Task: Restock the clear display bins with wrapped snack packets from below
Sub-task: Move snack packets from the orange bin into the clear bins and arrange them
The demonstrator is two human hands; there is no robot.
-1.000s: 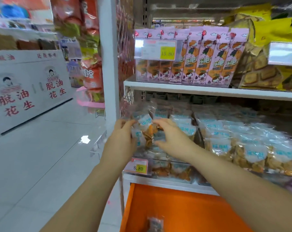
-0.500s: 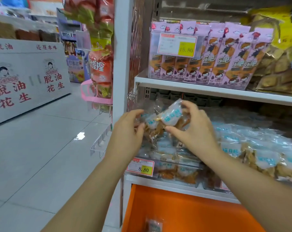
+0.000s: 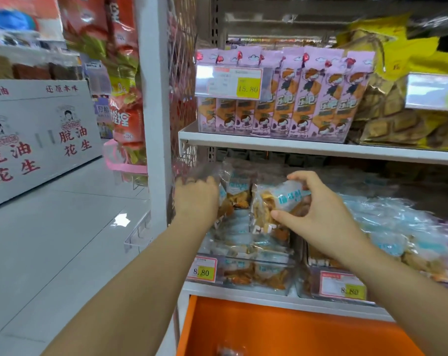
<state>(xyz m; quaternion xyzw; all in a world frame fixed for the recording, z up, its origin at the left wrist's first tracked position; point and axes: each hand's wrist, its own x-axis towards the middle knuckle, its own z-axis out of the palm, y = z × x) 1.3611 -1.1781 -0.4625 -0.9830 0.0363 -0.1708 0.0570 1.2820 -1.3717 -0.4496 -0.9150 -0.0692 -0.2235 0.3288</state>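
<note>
We pinch a snack packet [image 3: 276, 201] in our right hand [image 3: 320, 217] over the heaped clear bin [image 3: 291, 278], centre frame; whether our left hand [image 3: 196, 201] grips anything, we cannot tell. Restocking looks nearly finished.

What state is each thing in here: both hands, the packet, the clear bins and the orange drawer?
Right hand: pinching a snack packet, not yet set down.
Left hand: against an upright packet; grip blurred.
Left clear bin: heaped full.
Right clear bin: heaped full.
Orange drawer: pulled open, one loose packet showing.
</note>
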